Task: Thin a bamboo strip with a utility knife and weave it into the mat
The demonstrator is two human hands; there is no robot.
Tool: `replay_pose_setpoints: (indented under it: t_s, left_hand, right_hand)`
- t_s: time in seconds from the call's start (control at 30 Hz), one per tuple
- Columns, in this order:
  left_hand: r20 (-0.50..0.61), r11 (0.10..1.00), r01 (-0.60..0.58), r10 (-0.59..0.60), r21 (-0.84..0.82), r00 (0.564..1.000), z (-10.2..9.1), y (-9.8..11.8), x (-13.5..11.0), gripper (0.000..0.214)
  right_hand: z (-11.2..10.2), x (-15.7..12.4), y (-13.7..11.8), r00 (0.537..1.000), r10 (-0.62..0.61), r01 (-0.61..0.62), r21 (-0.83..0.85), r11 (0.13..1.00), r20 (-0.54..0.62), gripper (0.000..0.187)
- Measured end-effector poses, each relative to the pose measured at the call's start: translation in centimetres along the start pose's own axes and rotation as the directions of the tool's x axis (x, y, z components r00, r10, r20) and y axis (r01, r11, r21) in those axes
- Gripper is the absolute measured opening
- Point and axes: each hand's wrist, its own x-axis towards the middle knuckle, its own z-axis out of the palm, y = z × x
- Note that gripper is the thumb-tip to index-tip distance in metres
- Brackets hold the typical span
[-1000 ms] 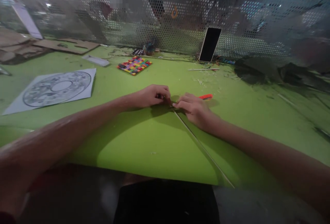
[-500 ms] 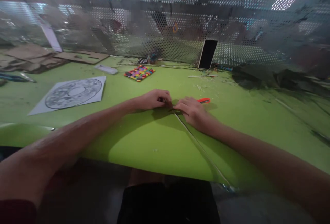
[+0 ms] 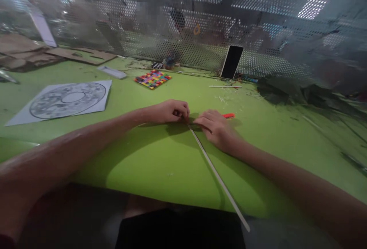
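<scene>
Where both hands meet mid-desk (image 3: 160,165), the left hand (image 3: 170,110) is curled tight, pinching the far end of the thin strip (image 3: 212,168). The strip runs near-right past the desk edge. The right hand (image 3: 213,125) rests on it with fingers extended; can't tell if it grips. The orange cutter (image 3: 229,115) lies just behind it.

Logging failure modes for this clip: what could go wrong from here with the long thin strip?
1. The thin strip overhangs the table edge toward the person; a bump there could twist its far end out from the left hand and right hand.
2. The orange tool lies just behind the right hand; a backward move might knock it.
</scene>
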Motion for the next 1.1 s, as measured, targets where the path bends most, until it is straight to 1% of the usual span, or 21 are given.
replay_pose_setpoints:
  t_s: [0.1,0.2,0.37,0.53,0.67,0.8,0.93,1.1]
  left_hand:
    - [-0.008,1.000,-0.008,0.008,-0.028,1.000,0.1,-0.2,0.1,0.015]
    - [-0.019,0.999,-0.009,0.008,-0.040,1.000,0.2,-0.2,0.2,0.014]
    - [-0.009,0.999,-0.024,0.024,-0.030,1.000,0.1,0.2,0.2,0.015]
    - [-0.003,1.000,-0.026,0.026,0.015,1.000,0.2,0.2,0.2,0.017]
    - [0.002,1.000,-0.004,0.004,0.008,1.000,0.2,0.3,0.2,0.018]
    - [0.007,1.000,0.013,-0.012,-0.013,1.000,0.1,0.6,0.3,0.015]
    - [-0.003,0.997,0.012,-0.012,-0.078,1.000,0.1,0.5,0.4,0.013]
    - [-0.013,0.993,0.004,-0.005,-0.118,1.000,0.2,0.2,0.5,0.011]
  right_hand:
    - [0.4,0.1,0.2,0.999,-0.039,0.039,0.022,0.999,-0.012,0.022]
    - [0.7,0.2,0.4,0.998,-0.058,0.058,0.008,0.998,-0.011,0.025]
    - [0.6,0.3,0.4,0.997,-0.071,0.072,0.034,0.997,-0.026,0.024]
    - [0.0,0.2,0.1,0.998,-0.056,0.056,0.012,0.998,0.017,0.023]
    - [-0.8,0.1,-0.4,1.000,-0.008,0.009,-0.045,0.999,0.003,0.022]
    - [-1.0,0.2,-0.5,1.000,0.000,0.001,-0.085,0.996,0.007,0.022]
    - [-0.5,0.3,-0.1,0.998,-0.022,0.024,-0.018,1.000,0.063,0.021]
    - [-0.1,0.3,0.5,0.999,-0.036,0.034,0.053,0.998,0.036,0.016]
